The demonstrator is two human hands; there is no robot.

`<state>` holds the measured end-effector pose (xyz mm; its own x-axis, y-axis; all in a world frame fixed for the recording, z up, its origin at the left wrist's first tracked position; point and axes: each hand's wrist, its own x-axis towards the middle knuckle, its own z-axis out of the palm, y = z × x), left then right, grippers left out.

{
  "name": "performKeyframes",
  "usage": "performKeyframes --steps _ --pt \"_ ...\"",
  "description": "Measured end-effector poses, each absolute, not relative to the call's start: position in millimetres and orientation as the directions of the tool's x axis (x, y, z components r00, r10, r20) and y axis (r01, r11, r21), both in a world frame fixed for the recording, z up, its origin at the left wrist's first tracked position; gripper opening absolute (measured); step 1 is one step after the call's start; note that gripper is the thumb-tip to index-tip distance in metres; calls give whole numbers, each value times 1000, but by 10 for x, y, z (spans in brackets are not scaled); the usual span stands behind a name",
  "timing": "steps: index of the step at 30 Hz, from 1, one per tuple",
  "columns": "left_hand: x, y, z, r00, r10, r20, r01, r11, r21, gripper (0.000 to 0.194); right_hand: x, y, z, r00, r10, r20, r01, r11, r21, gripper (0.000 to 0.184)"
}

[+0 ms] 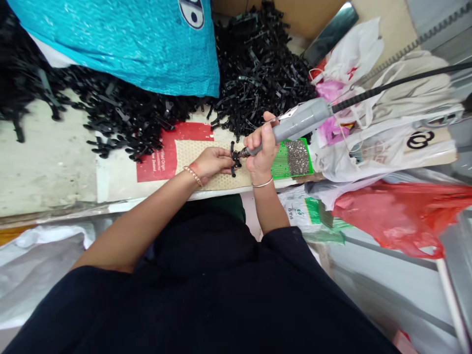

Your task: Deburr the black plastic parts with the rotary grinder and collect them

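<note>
At centre of the worktop [35,167], over a pale honeycomb-patterned mat [186,152], a small black part [235,158] is pinched in the L hand [210,165], fingertips closed on it from 9 o'clock; a grey elec. screwdriver [302,120] is gripped in the R hand [262,147], fingers wrapped round its nose end, bit brought to the part, body slanted to approx. 2 o'clock. Whether the bit is fully seated can't be told. Main risk: L fingertips could be nicked by a slipped bit, prob. if the angle is off or pressure uneven; the part could also be spun by torque, b/c it's held by fingertips only. Screws [298,157] in the green tray [311,160], close at 3 o'clock, might be spilled if the tray's knocked by the R wrist. Cord [398,84] poss. snagged on the pale bags [420,105] at 2. Re edges: front edge is set near at 6, so a dropped part could be lost there. Room is blocked at 12–1 by a heap of black parts [265,78], at 10–11 by a blue sack [140,54]; most open room is found at 9.
</note>
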<state>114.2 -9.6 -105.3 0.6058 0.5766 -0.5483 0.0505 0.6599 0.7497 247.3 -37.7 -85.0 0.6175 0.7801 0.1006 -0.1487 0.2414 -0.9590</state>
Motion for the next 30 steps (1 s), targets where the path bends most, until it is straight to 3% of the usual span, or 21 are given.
performKeyframes --steps 5,13,21,26,30 --pt "1143 -92 -1029 601 565 -565 52 678 733 18 2541 -360 -1019 541 823 172 -56 239 -969 63" --pt "1142 -92 -1031 603 566 -562 58 671 739 18 2464 -379 -964 628 759 174 -65 273 -960 59" --pt "1139 -89 -1051 602 567 -562 65 667 742 14 2367 -408 -890 600 778 185 -117 315 -942 50" --pt "1166 -70 -1081 595 584 -552 69 647 759 11 2393 -410 -929 463 856 230 -121 319 -940 48" --pt "1175 -70 -1085 584 585 -563 70 654 753 15 2430 -397 -942 384 906 176 -104 232 -967 51"
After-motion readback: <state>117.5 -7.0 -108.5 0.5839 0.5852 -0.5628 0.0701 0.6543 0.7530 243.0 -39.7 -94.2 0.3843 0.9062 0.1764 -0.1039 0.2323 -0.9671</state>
